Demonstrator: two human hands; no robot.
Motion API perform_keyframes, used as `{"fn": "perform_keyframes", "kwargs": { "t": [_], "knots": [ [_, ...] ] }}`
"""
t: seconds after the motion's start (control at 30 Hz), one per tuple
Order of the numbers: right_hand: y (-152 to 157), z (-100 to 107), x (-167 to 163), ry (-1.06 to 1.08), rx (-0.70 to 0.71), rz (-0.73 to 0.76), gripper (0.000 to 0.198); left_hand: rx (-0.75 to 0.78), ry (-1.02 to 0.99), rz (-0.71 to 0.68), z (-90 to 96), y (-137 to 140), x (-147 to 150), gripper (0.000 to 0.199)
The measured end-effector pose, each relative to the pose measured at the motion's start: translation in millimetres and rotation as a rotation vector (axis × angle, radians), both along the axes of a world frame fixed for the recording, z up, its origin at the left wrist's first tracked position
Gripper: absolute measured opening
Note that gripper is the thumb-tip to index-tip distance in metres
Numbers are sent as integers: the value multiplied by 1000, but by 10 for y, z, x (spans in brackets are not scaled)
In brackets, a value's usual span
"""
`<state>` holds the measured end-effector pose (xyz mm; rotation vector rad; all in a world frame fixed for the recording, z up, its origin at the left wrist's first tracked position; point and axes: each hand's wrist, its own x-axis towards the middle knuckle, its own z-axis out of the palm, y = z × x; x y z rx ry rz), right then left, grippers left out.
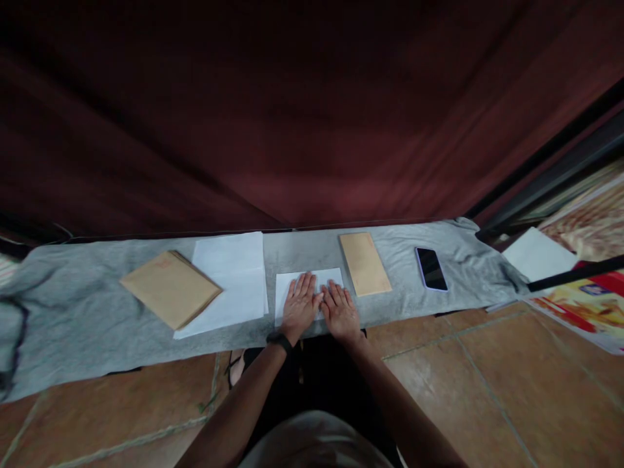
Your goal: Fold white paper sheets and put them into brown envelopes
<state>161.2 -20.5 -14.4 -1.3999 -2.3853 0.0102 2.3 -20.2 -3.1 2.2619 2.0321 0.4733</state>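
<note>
Both hands lie flat, side by side, on a white sheet of paper [284, 286] that looks folded. My left hand [299, 304], with a dark band on its wrist, presses on the sheet's middle with fingers stretched out. On the sheet's right part rests my right hand [340, 312], its fingers also spread and flat. The thumbs nearly meet. Just right of the sheet lies a single brown envelope [365, 263]. To the left are larger white sheets [234, 273], partly covered by a stack of brown envelopes [170, 289].
A grey cloth [88, 312] covers the long, narrow surface. Toward its right end lies a phone [431, 268] with a dark screen. A dark red curtain [292, 130] hangs behind. Printed packaging [585, 302] and a white sheet [540, 255] are at the far right, above a tiled floor [463, 383].
</note>
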Motion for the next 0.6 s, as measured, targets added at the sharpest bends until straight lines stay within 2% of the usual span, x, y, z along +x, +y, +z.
{"fn": "perform_keyframes", "kwargs": {
  "t": [0.17,0.33,0.53,0.6],
  "knots": [
    [-8,15,-1,3,8,-5,52,31,12,114,-23,-21,-204,61],
    [-10,0,1,7,10,-15,52,71,6,175,-37,-208,-288,60],
    [-37,53,-31,37,-23,-24,52,84,-16,156,13,-489,-274,54],
    [-105,76,-63,51,-41,23,52,78,-28,130,43,-540,-272,52]
  ]
}}
